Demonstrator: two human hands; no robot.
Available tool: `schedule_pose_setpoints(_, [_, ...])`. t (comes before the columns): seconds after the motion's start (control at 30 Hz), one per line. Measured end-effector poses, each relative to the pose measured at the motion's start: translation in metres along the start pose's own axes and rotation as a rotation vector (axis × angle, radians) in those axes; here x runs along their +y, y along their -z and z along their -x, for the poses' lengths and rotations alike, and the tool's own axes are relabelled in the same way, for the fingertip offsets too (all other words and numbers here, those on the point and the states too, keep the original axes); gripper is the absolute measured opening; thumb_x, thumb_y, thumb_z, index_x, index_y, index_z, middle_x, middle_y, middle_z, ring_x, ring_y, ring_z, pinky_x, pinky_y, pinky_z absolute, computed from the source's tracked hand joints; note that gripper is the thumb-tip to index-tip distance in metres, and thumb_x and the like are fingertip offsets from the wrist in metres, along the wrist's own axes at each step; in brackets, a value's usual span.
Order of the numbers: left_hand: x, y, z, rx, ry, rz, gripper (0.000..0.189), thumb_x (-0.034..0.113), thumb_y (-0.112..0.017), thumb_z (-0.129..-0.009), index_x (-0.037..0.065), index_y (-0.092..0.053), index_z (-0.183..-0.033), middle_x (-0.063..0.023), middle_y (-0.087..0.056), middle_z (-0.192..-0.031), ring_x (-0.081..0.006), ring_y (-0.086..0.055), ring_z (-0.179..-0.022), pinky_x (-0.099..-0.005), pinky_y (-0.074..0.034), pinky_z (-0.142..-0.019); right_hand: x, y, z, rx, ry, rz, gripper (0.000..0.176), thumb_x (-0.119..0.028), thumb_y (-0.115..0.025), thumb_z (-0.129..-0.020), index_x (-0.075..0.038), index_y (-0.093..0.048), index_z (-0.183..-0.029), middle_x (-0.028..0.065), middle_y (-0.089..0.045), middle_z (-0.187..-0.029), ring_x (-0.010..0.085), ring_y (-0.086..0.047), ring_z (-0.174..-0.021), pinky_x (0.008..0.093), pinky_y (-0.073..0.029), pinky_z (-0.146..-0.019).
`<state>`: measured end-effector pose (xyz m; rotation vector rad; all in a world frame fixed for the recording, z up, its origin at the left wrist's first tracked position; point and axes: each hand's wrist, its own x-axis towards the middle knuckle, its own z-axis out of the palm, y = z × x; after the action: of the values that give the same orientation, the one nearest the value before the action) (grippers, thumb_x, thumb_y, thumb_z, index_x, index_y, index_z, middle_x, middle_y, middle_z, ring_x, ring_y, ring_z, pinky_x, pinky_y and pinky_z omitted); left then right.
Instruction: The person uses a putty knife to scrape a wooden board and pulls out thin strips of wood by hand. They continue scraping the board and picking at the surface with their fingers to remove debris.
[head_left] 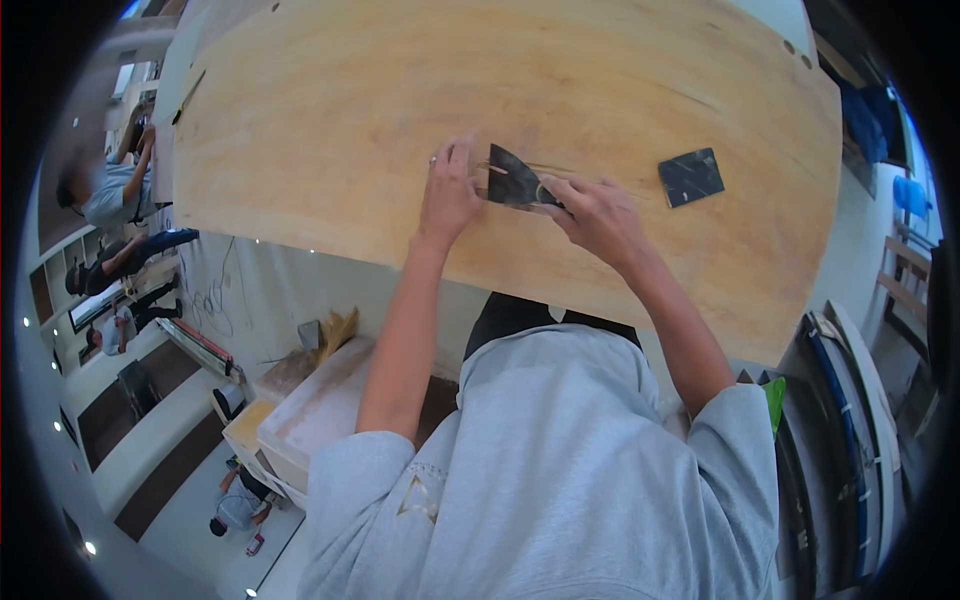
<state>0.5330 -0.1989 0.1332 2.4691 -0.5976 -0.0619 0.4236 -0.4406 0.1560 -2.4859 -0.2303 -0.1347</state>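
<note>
My right hand [602, 216] is wrapped round the handle of a putty knife [513, 180], its wide dark blade pointing left over the wooden board. Close to the blade's edge is my left hand [452, 196], fingers bent and drawn together. Thin slivers show between its fingertips and the blade; what it pinches I cannot tell. The pale wooden board [350, 130] spreads under both hands, with dark streaks or grooves beside the blade. To the right lies a flat dark square piece [691, 178] with pale scuffs.
A slim dark tool [188, 98] lies near the board's left edge. Holes mark its far right corner. Below left stands a dusty pale box [318, 395]. Curved panels [850, 430] lean at the right. Several people are at the left, one person [115, 190] beside the board's end.
</note>
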Motion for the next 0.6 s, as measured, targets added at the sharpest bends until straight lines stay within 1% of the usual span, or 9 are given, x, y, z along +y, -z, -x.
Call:
schedule_pose_setpoints(0.07, [-0.004, 0.005, -0.010, -0.104, -0.058, 0.056, 0.058, -0.007, -0.075, -0.086, 0.008, -0.068, -0.141, -0.0205, -0.062, -0.139, -0.0445, -0.059, -0.130, -0.0499, -0.049, -0.112, 0.010, 0.003, 0.014, 0.013, -0.061, 0.022, 0.038, -0.030, -0.080, -0.097, -0.015, -0.075, -0.131, 0.0061, -0.080, -0.106, 0.0287, -0.074, -0.087, 0.0395, -0.054, -0.080])
schedule_pose_setpoints(0.1, [-0.003, 0.009, -0.012, -0.157, -0.081, 0.081, 0.058, -0.007, -0.076, -0.086, 0.009, -0.068, -0.141, -0.0207, -0.061, -0.140, -0.0451, -0.058, -0.131, -0.0500, -0.049, -0.112, 0.014, 0.007, 0.019, 0.008, -0.078, 0.008, 0.037, -0.030, -0.079, -0.097, -0.015, -0.075, -0.131, 0.0059, -0.080, -0.105, 0.0288, -0.074, -0.088, 0.0399, -0.054, -0.081])
schedule_pose_setpoints(0.2, [-0.002, 0.007, -0.015, -0.201, -0.107, 0.029, 0.048, -0.003, -0.078, -0.087, 0.009, -0.073, -0.133, -0.0184, -0.066, -0.134, -0.0421, -0.062, -0.125, -0.0484, -0.053, -0.107, 0.022, 0.015, 0.027, 0.001, -0.114, -0.020, 0.036, -0.031, -0.077, -0.098, -0.017, -0.074, -0.131, 0.0057, -0.079, -0.103, 0.0289, -0.075, -0.092, 0.0407, -0.054, -0.084])
schedule_pose_setpoints(0.3, [0.004, 0.004, -0.017, -0.227, -0.077, -0.079, 0.026, 0.004, -0.078, -0.091, 0.008, -0.078, -0.117, -0.0152, -0.072, -0.122, -0.0386, -0.068, -0.114, -0.0472, -0.056, -0.098, 0.025, 0.017, 0.031, -0.008, -0.140, -0.028, 0.038, -0.031, -0.078, -0.099, -0.017, -0.074, -0.133, 0.0061, -0.079, -0.105, 0.0288, -0.075, -0.094, 0.0408, -0.054, -0.084])
schedule_pose_setpoints(0.4, [0.000, -0.002, -0.018, -0.135, -0.099, -0.210, 0.008, 0.010, -0.075, -0.096, 0.007, -0.079, -0.103, -0.0135, -0.076, -0.107, -0.0369, -0.071, -0.102, -0.0472, -0.058, -0.090, 0.027, 0.019, 0.034, 0.006, -0.175, -0.078, 0.036, -0.030, -0.079, -0.098, -0.016, -0.075, -0.131, 0.0070, -0.080, -0.109, 0.0300, -0.076, -0.097, 0.0421, -0.057, -0.085])
schedule_pose_setpoints(0.5, [-0.005, -0.002, -0.018, -0.081, -0.003, -0.222, 0.009, 0.013, -0.074, -0.097, 0.005, -0.079, -0.098, -0.0166, -0.077, -0.101, -0.0391, -0.072, -0.099, -0.0494, -0.057, -0.088, 0.038, 0.017, 0.044, 0.047, -0.221, -0.181, 0.036, -0.029, -0.081, -0.096, -0.015, -0.076, -0.129, 0.0082, -0.081, -0.113, 0.0322, -0.076, -0.101, 0.0439, -0.059, -0.086])
schedule_pose_setpoints(0.57, [-0.005, -0.003, -0.018, -0.106, 0.043, -0.231, 0.009, 0.011, -0.074, -0.097, 0.003, -0.079, -0.097, -0.0182, -0.076, -0.099, -0.0403, -0.072, -0.098, -0.0507, -0.057, -0.088, 0.042, 0.019, 0.047, 0.037, -0.241, -0.256, 0.035, -0.028, -0.082, -0.095, -0.015, -0.077, -0.128, 0.0089, -0.081, -0.115, 0.0337, -0.076, -0.103, 0.0450, -0.060, -0.086])
schedule_pose_setpoints(0.6, [-0.006, -0.003, -0.019, -0.118, 0.065, -0.237, 0.010, 0.010, -0.073, -0.097, 0.002, -0.078, -0.096, -0.0190, -0.076, -0.098, -0.0408, -0.072, -0.098, -0.0513, -0.056, -0.088, 0.042, 0.018, 0.047, 0.044, -0.221, -0.242, 0.035, -0.028, -0.082, -0.095, -0.015, -0.077, -0.128, 0.0095, -0.081, -0.116, 0.0342, -0.076, -0.103, 0.0452, -0.060, -0.086])
